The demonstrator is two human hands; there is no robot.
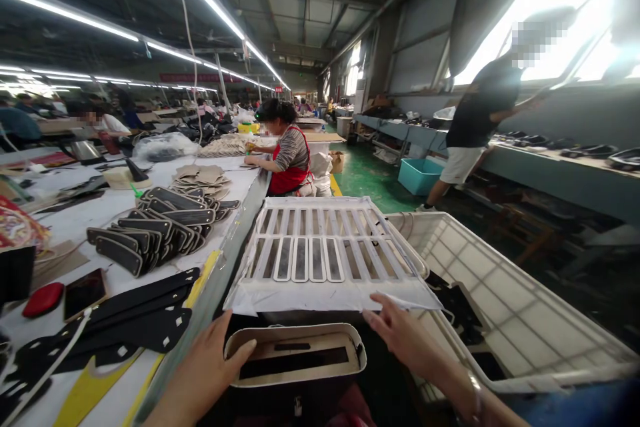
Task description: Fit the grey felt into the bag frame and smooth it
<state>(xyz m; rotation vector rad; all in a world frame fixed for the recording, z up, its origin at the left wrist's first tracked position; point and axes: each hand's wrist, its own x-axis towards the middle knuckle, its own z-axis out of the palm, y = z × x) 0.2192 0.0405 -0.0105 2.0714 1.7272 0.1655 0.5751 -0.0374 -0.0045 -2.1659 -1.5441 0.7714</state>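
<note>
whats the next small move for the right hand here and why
Probably close the right hand on the near edge of the white slotted sheet: its fingers reach just short of that edge, open, while the left hand already steadies the beige frame below.

Both bare forearms reach forward from the near edge, low in view. The left hand [213, 363] comes in from the near left, palm turned inward, thumb stretched right and the fingers curled loosely. The right hand [400, 337] angles in from the near right, palm down, fingers spread and extended, a bracelet at the wrist.
</note>
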